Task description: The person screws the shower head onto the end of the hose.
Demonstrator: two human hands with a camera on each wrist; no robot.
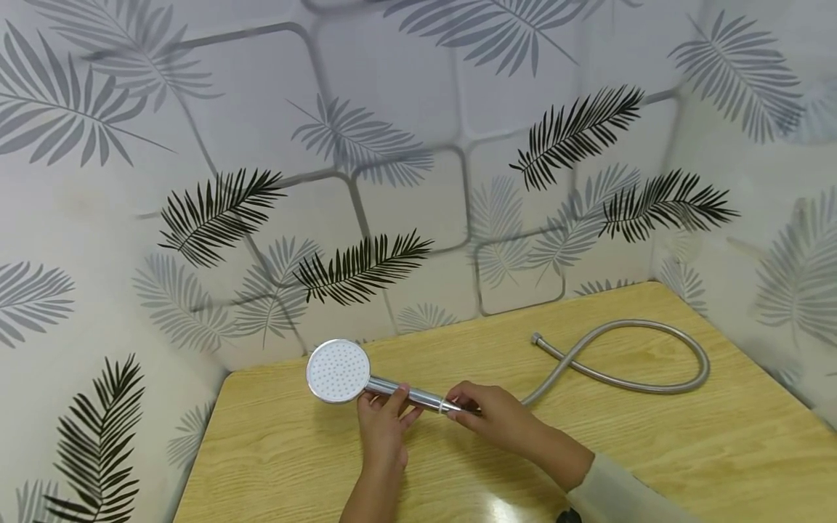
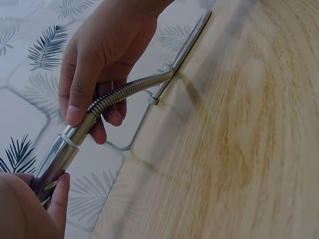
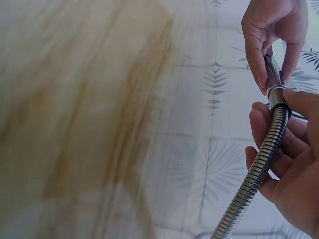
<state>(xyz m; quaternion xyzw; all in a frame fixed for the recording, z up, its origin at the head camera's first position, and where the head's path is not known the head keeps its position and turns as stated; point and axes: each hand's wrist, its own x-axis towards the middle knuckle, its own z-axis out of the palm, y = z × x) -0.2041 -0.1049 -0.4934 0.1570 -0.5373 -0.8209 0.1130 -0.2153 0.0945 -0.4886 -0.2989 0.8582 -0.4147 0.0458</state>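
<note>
A chrome shower head (image 1: 338, 371) with a round white spray face is held above the table, its handle slanting down to the right. My left hand (image 1: 382, 428) grips the handle (image 1: 418, 397), thumb on top. At the handle's end, my right hand (image 1: 498, 415) pinches the metal connector of the shower hose (image 2: 130, 91). In the right wrist view the connector (image 3: 277, 98) meets the handle end, with a pale ring at the joint. How far it is threaded I cannot tell. From there the ribbed hose (image 3: 251, 181) runs down to the tabletop.
The rest of the hose (image 1: 654, 388) lies in a loop on the right of the wooden table (image 1: 275, 443), its free end nut (image 1: 536, 338) toward the back. Leaf-patterned walls (image 1: 405, 218) rise behind and beside the table. A small black object (image 1: 569, 516) shows at the bottom edge.
</note>
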